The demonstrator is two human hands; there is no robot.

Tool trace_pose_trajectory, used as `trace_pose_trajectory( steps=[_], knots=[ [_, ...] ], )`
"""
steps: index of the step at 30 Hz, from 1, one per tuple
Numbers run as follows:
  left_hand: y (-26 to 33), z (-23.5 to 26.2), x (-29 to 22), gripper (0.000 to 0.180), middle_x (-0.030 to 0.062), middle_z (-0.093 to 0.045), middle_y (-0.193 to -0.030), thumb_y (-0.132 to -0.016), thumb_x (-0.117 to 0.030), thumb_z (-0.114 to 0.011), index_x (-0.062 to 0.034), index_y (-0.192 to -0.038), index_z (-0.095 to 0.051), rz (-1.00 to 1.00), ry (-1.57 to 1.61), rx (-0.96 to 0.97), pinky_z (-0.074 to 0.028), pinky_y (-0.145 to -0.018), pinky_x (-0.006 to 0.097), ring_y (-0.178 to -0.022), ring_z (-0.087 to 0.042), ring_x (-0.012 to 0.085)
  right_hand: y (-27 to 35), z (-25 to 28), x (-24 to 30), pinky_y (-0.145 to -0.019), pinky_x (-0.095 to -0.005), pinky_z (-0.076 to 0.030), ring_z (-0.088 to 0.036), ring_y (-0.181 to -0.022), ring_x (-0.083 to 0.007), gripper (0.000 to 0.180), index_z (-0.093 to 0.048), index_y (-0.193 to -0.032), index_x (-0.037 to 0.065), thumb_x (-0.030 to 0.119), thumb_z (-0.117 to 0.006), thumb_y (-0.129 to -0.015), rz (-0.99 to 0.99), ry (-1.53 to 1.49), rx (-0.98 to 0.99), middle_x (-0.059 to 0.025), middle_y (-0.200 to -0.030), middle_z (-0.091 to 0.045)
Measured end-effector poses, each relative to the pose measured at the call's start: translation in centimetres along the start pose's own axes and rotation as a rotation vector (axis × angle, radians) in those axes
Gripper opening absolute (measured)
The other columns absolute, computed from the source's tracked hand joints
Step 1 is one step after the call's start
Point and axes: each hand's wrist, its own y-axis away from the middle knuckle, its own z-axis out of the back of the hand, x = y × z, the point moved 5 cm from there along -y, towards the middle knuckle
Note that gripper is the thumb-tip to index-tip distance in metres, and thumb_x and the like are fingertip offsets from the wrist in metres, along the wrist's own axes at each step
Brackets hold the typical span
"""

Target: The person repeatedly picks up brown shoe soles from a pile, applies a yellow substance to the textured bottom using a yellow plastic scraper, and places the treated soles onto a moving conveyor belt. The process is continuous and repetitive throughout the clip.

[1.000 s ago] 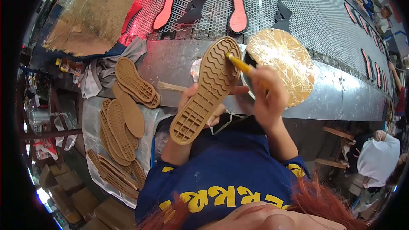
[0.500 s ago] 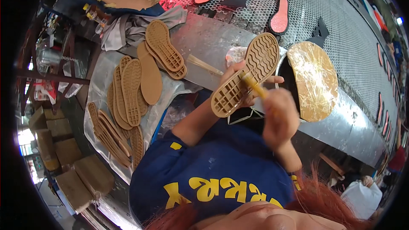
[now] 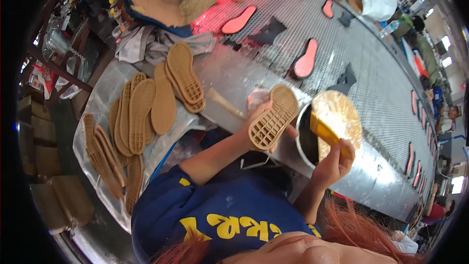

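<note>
My left hand (image 3: pixel 253 117) is closed around a tan shoe sole (image 3: pixel 275 116), its gridded, ridged face turned up. My right hand (image 3: pixel 333 164) grips a yellow-handled brush (image 3: pixel 328 131) whose far end is at the opening of a round bucket (image 3: pixel 302 152). A tan, tape-wrapped cover (image 3: pixel 342 112) lies over the bucket's right part. Its inside is dark, and the brush tip cannot be made out. Beside my left hand, a flat pale brush (image 3: pixel 224 102) rests on the metal ledge (image 3: pixel 222 76).
Several tan soles (image 3: pixel 142 110) lie piled on a plastic-covered surface (image 3: pixel 100 85) at left, near a grey cloth (image 3: pixel 151 44). Beyond the ledge, a mesh belt (image 3: pixel 322 44) carries pink-topped soles (image 3: pixel 306 59) and black cut pieces (image 3: pixel 268 31). Cardboard boxes (image 3: pixel 71 198) stand lower left.
My right hand has taken the brush off the sole and over to the bucket, rightward. The sole in my left hand has dropped lower and tilted. The whole view has shifted.
</note>
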Motion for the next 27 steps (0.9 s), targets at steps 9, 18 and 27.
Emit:
trace_pose_trajectory(
  steps=[9,18,27],
  knots=[
    [-12.9,-10.8,-9.3,0.058,0.0152,-0.049,-0.13,-0.099,-0.049,-0.03,-0.0056,-0.137,-0.034,-0.395,-0.575,-0.127,-0.048,-0.091,0.044,-0.109,-0.056,0.0308,-2.0,9.3,1.5,-0.086,-0.029,-0.047,-0.058,-0.099,-0.0186,0.016,-0.052,-0.108,-0.001,0.006,-0.052,-0.093,0.051,-0.148,-0.286,-0.0107,-0.104,-0.057],
    [-9.4,-2.7,-10.9,0.043,0.0144,-0.056,-0.114,-0.1,-0.032,-0.041,-0.0043,-0.133,-0.031,-0.775,-0.982,-0.493,-0.044,-0.093,0.038,-0.106,-0.057,0.0242,-0.4,10.9,0.1,-0.087,-0.0292,-0.046,-0.058,-0.098,-0.0187,0.018,-0.052,-0.11,-0.001,0.006,-0.052,-0.094,-0.034,-0.086,-0.293,-0.0097,-0.104,-0.057],
    [3.1,0.1,3.3,0.059,0.0296,-0.04,-0.134,-0.097,-0.017,-0.039,-0.007,-0.143,-0.005,-0.434,-1.112,-0.359,-0.031,-0.107,0.044,-0.127,-0.042,0.0345,-2.1,13.1,-4.2,-0.086,-0.0302,-0.046,-0.058,-0.099,-0.0176,0.022,-0.054,-0.115,0.002,0.006,-0.055,-0.093,-0.062,-0.005,-0.48,-0.0092,-0.11,-0.058]
  ],
)
